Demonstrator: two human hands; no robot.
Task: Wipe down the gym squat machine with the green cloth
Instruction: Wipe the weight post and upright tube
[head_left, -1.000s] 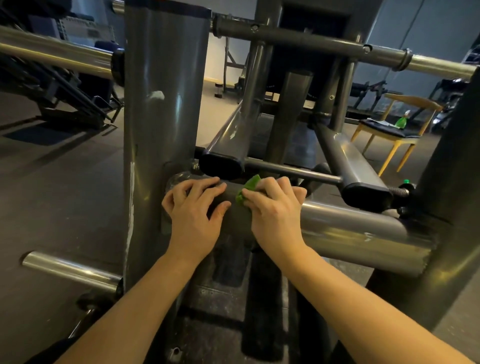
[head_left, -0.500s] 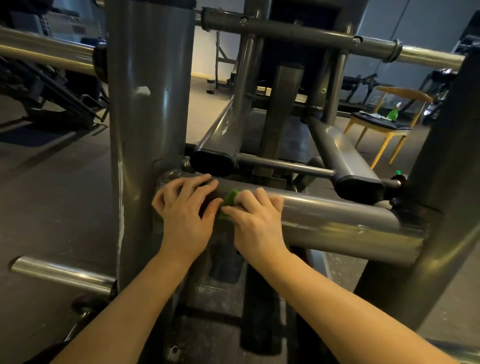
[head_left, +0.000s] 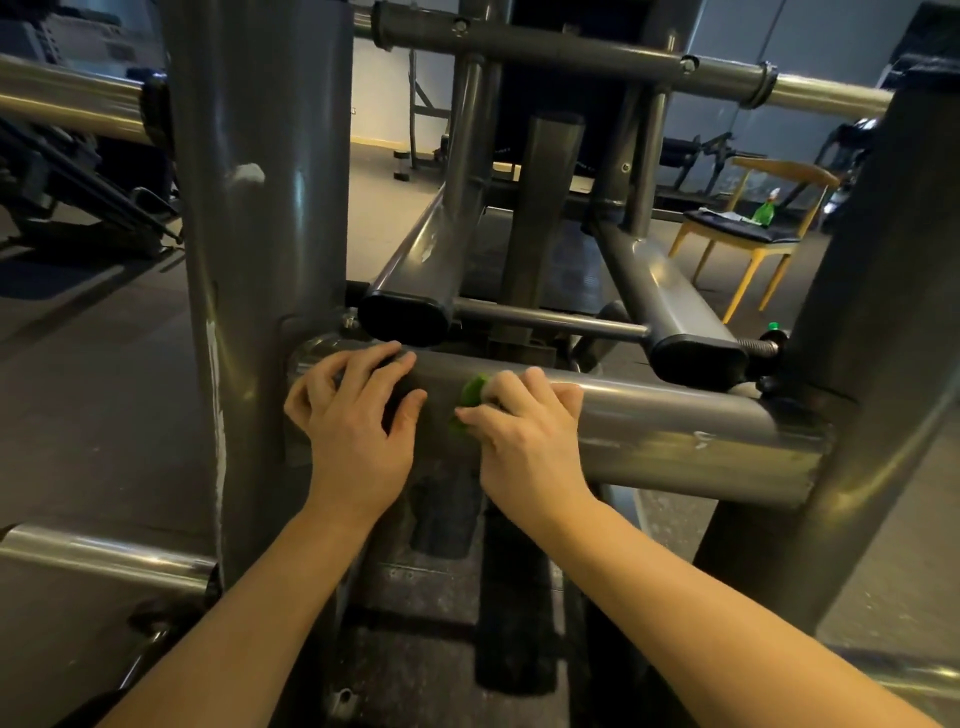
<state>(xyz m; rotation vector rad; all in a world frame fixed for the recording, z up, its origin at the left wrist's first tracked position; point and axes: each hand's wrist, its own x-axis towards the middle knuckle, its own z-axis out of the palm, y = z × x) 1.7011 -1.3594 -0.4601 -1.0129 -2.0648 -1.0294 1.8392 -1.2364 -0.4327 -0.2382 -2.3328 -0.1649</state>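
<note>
Change noted, left to right. Your left hand (head_left: 358, 421) held its station on the crossbar (head_left: 675, 421), hard against the left post (head_left: 260, 208). Its fingers were slightly spread and laid over the top of the tube, with the thumb out on the front face. Half a second earlier your right hand (head_left: 524, 436) had been touching that thumb. It had since drawn back toward 3 o'clock, opening a small gap. Its fingers were pressed together and curled down on the green cloth (head_left: 474, 391), holding it against the crossbar. Only a small fold showed, at the 9 o'clock side of that hand.

Judged effect: the stroke had reached the left end of the crossbar and reversed. That end was probably wiped. The long stretch toward the right post (head_left: 883, 312) was probably not, and most of the squat machine remained to be done.

Count, left to right:
- Upright posts: two.
- Hands: two.
- Green cloth: one.
- Crossbar under your hands: one.
- Black end caps at 12 o'clock of the crossbar: two, the left end cap (head_left: 405, 317) and the right end cap (head_left: 698, 361).
- Wooden chair (head_left: 748, 234) at 2 o'clock: one, carrying one green bottle (head_left: 763, 210).
</note>
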